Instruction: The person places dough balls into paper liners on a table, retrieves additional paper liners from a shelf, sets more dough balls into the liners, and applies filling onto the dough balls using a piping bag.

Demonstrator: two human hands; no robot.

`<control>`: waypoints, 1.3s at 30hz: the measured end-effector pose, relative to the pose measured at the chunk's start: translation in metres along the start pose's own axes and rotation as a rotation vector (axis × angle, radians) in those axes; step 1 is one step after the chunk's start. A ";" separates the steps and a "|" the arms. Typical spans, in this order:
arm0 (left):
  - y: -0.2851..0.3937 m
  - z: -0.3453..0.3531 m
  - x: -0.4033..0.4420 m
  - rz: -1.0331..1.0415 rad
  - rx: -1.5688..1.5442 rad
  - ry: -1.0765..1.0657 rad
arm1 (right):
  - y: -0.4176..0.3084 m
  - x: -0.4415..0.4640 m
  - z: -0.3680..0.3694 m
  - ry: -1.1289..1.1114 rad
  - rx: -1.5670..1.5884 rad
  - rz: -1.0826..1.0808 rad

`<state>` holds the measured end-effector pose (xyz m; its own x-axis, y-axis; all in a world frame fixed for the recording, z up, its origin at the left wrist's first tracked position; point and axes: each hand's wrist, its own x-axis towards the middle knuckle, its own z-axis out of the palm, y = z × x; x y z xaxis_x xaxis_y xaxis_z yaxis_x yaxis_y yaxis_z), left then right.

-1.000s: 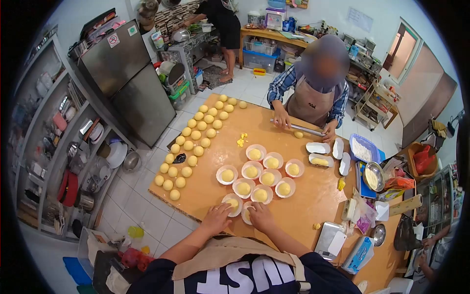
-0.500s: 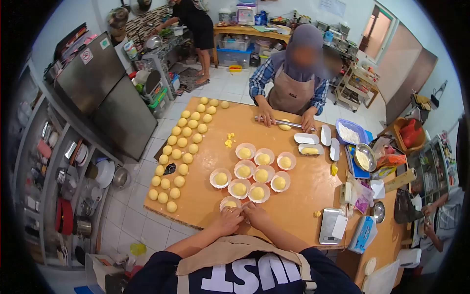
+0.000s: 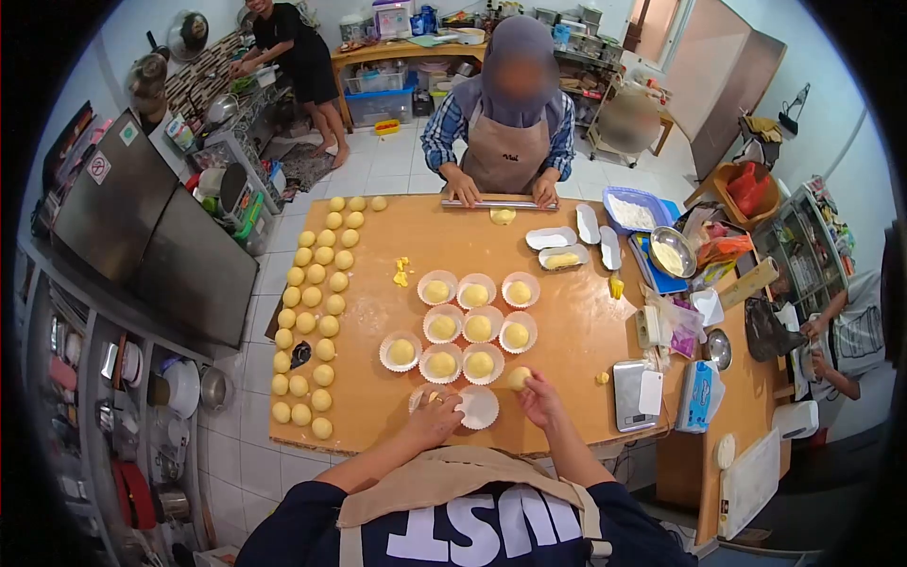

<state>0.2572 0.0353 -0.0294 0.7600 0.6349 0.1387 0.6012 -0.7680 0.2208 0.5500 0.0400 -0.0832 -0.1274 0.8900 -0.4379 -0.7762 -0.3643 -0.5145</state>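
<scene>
Logged from my head view: one right hand [image 3: 540, 402], fingertips closed on a single pale dough ball [image 3: 520, 378], near an open paper cup [image 3: 479, 407] whose white bottom shows. One left hand [image 3: 435, 419], fingers bent over a second cup [image 3: 414, 397] on the bench [image 3: 373, 302], whether gripping I cannot tell. Beyond these, nine filled cups [image 3: 478, 326] in a cluster; dough rows [image 3: 316, 274] along the left side; one aproned co-worker [image 3: 510, 151] opposite, both hands at a metal rolling pin [image 3: 505, 204].
</scene>
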 end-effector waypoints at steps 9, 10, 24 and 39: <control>-0.003 0.001 -0.013 -0.055 -0.061 0.092 | -0.004 -0.006 -0.007 0.293 -0.050 -0.105; -0.002 0.001 -0.014 -0.076 -0.076 0.067 | -0.011 -0.007 0.023 0.281 -0.158 -0.120; 0.005 0.009 -0.024 -0.156 0.024 -0.029 | 0.047 -0.009 0.087 -0.630 -2.123 -0.615; 0.007 0.001 -0.021 -0.170 0.033 -0.089 | 0.025 -0.018 0.109 -0.220 -1.840 -0.378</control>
<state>0.2451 0.0167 -0.0316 0.6647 0.7470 0.0160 0.7295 -0.6534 0.2022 0.4658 0.0451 -0.0082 -0.3127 0.9428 -0.1159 0.7390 0.1649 -0.6532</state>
